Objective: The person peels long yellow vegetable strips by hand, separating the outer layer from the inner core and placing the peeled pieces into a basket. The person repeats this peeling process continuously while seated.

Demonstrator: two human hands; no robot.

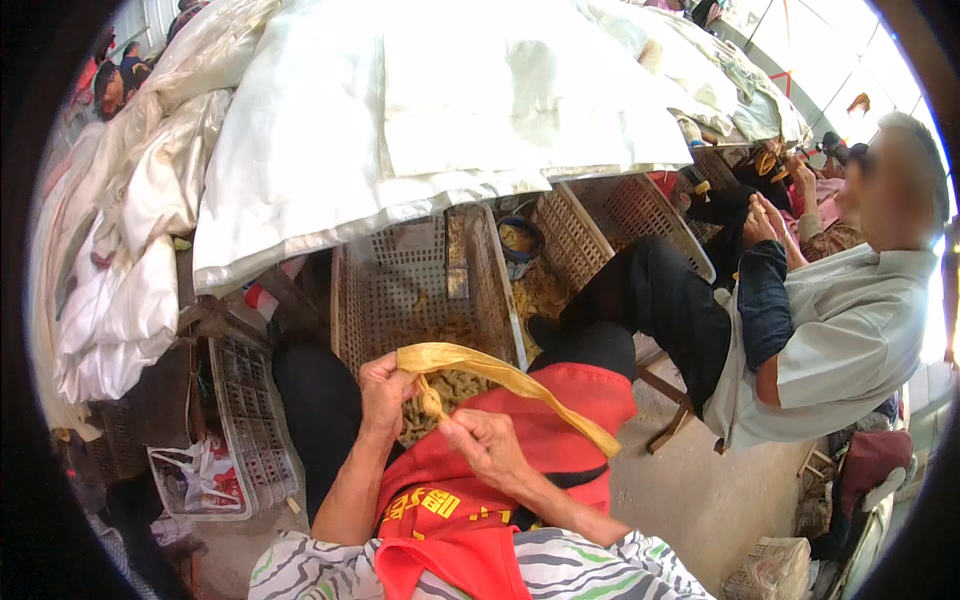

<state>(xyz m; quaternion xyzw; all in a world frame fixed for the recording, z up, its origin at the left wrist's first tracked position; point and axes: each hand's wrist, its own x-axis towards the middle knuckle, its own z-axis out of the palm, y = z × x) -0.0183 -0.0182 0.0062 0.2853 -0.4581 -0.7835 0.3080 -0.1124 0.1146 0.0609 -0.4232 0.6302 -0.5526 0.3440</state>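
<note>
My left hand pinches a long, flat yellowish strip near its knotted part. From there the strip arcs over to the right and its free end hangs above the red apron on my lap. My right hand grips the lower side of the small knot between thumb and fingers. Just beneath both hands lies a pile of short, knotted yellow-brown pieces. What material the strip is cannot be told.
White sheeting drapes over the table ahead. Plastic crates stand beneath it, beside a small round container of yellowish matter. At the right sits a co-worker, knees close to mine. Another crate and a basket with bags are at the left.
</note>
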